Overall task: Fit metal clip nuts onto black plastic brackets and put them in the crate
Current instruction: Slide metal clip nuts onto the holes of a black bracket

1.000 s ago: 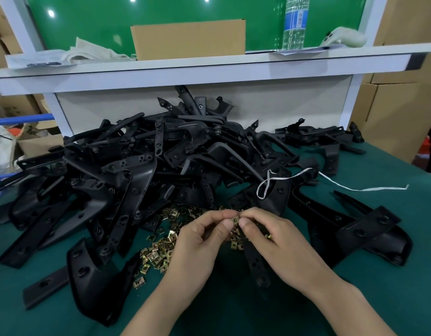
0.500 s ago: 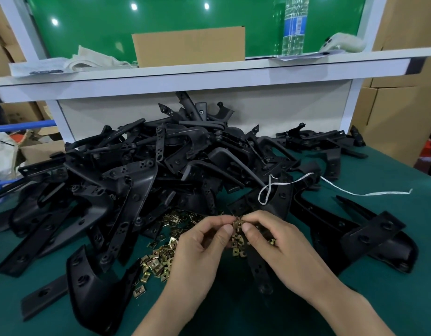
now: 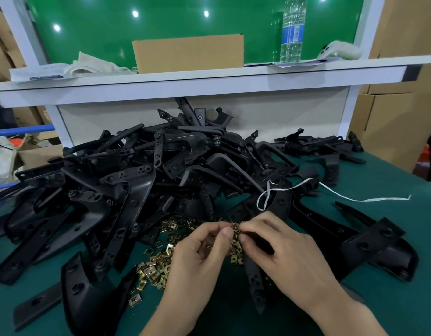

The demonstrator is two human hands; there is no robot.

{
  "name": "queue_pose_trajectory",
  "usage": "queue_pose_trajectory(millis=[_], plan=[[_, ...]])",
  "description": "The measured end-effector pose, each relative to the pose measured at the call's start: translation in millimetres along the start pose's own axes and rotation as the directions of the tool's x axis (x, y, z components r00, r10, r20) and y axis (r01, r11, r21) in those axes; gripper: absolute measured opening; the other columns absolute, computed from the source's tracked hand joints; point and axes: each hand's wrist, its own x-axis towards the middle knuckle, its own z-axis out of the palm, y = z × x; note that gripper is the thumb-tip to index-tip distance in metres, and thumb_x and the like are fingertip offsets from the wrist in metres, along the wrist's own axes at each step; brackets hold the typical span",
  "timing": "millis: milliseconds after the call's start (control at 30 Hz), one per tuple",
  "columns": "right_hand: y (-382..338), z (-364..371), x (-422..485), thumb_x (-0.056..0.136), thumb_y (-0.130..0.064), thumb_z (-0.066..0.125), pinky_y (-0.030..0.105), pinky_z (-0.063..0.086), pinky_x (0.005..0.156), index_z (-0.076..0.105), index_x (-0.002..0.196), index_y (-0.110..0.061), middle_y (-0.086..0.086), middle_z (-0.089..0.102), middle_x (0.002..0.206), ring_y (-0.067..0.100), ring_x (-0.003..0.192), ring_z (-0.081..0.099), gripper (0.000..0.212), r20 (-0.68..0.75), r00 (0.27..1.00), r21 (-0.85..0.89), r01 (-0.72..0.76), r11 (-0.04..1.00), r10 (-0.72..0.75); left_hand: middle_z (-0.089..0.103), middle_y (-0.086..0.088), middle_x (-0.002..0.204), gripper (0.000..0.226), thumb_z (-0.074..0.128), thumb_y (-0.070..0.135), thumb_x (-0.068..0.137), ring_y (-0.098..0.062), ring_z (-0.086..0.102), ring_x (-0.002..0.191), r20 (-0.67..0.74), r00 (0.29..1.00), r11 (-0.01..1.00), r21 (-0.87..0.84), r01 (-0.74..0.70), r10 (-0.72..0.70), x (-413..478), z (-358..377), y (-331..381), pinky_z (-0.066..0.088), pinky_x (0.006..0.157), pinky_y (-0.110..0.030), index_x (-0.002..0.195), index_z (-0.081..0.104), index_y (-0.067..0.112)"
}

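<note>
Green-matted bench [image 3: 418,229], white shelf [image 3: 209,86] behind, cartons [image 3: 398,132] at right. Left hand [image 3: 197,260] and right hand [image 3: 289,255] each pinch clip nuts [image 3: 235,230], seemingly one cluster, before bracket pile [image 3: 141,180].

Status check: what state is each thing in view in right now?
Brass-coloured metal clip nut: pinched between both hands' fingertips.
Left hand: pinches that nut.
Right hand: pinches that nut.
Heap of black plastic brackets: piled loose on the green table.
Loose clip nuts: scattered on the table.
Clear plastic water bottle: upright on the shelf.
White string: lying slack.
</note>
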Motion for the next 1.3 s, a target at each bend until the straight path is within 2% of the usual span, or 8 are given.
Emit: queue_pose_trajectory(millis=[100,167,233,333,433,567,1000,1300], plan=[[0.5,1.2,-0.1,0.1,-0.053,0.046,0.019,0.043,0.045,0.064,0.111,-0.041,-0.024,0.055,0.102,-0.014,0.053,0.041,0.025,0.001,1.0,-0.051,0.019,0.999,-0.019,0.069,-0.003,0.074,0.023,0.06,0.051,0.085,-0.011,0.063,0.067,0.045,0.998,0.998,-0.035,0.048,-0.047,0.6,-0.4,3.1,0.051,0.062,-0.026,0.088,0.074,0.034],[1.3,1.9,-0.4,0.1,-0.054,0.042,0.021,0.044,0.044,0.065,0.11,-0.041,-0.023,0.055,0.102,-0.011,0.052,0.039,0.028,0.004,1.0,-0.068,0.017,0.998,-0.016,0.068,-0.001,0.069,0.026,0.06,0.048,0.087,-0.008,0.061,0.063,0.067,0.994,0.995,-0.041,0.091,-0.088,2.0,-1.2,4.9,0.047,0.056,-0.019,0.082,0.074,0.027],[1.9,2.0,-0.3,0.099,-0.053,0.044,0.022,0.046,0.046,0.065,0.109,-0.041,-0.023,0.055,0.102,-0.005,0.055,0.042,0.026,0.011,1.0,-0.068,0.006,0.998,-0.005,0.069,0.001,0.07,0.03,0.059,0.046,0.086,-0.007,0.062,0.062,0.086,0.989,0.99,-0.057,0.129,-0.124,3.9,-1.9,5.6,0.047,0.057,-0.015,0.082,0.074,0.02],[2.9,2.9,0.1,0.099,-0.054,0.046,0.024,0.048,0.049,0.063,0.11,-0.043,-0.024,0.055,0.104,0.001,0.06,0.05,0.023,0.036,0.999,-0.071,-0.01,0.997,0.012,0.071,-0.005,0.076,0.036,0.059,0.046,0.082,-0.01,0.063,0.065,0.1,0.985,0.986,-0.074,0.15,-0.142,5.2,-2.7,4.8,0.052,0.06,-0.02,0.086,0.074,0.014],[7.1,3.9,-0.7,0.097,-0.062,0.041,0.022,0.05,0.059,0.06,0.112,-0.046,-0.028,0.054,0.109,0.002,0.074,0.059,0.029,0.082,0.996,-0.021,-0.041,0.999,0.043,0.073,-0.003,0.078,0.025,0.06,0.039,0.088,-0.008,0.064,0.065,0.093,0.987,0.988,-0.063,0.14,-0.134,4.3,-2.3,3.8,0.052,0.06,-0.018,0.09,0.076,0.019],[10.6,6.2,-2.2,0.092,-0.07,0.037,0.021,0.051,0.074,0.051,0.118,-0.05,-0.032,0.053,0.116,-0.009,0.099,0.057,0.036,0.158,0.986,0.091,-0.076,0.993,0.061,0.072,0.003,0.072,0.016,0.06,0.028,0.094,-0.007,0.064,0.065,0.09,0.987,0.99,-0.033,0.136,-0.132,3.5,-2.0,3.0,0.05,0.06,-0.015,0.098,0.075,0.025],[9.6,4.5,-2.1,0.099,-0.059,0.043,0.027,0.052,0.079,0.054,0.115,-0.047,-0.03,0.059,0.112,-0.004,0.1,0.06,0.023,0.173,0.982,0.209,-0.115,0.971,0.079,0.071,0.013,0.073,0.014,0.061,0.026,0.096,0.003,0.062,0.064,0.071,0.991,0.993,0.009,0.117,-0.117,1.1,-1.1,2.1,0.046,0.057,-0.01,0.098,0.074,0.031],[8.1,3.2,-1.6,0.099,-0.056,0.048,0.027,0.052,0.074,0.057,0.108,-0.045,-0.028,0.059,0.106,0.0,0.093,0.062,0.017,0.162,0.984,0.225,-0.114,0.968,0.079,0.072,0.015,0.083,0.025,0.055,0.053,0.084,-0.002,0.066,0.077,0.026,0.999,0.993,0.11,0.044,-0.047,1.9,-2.8,-7.7,0.051,0.066,-0.014,0.1,0.071,0.041]])
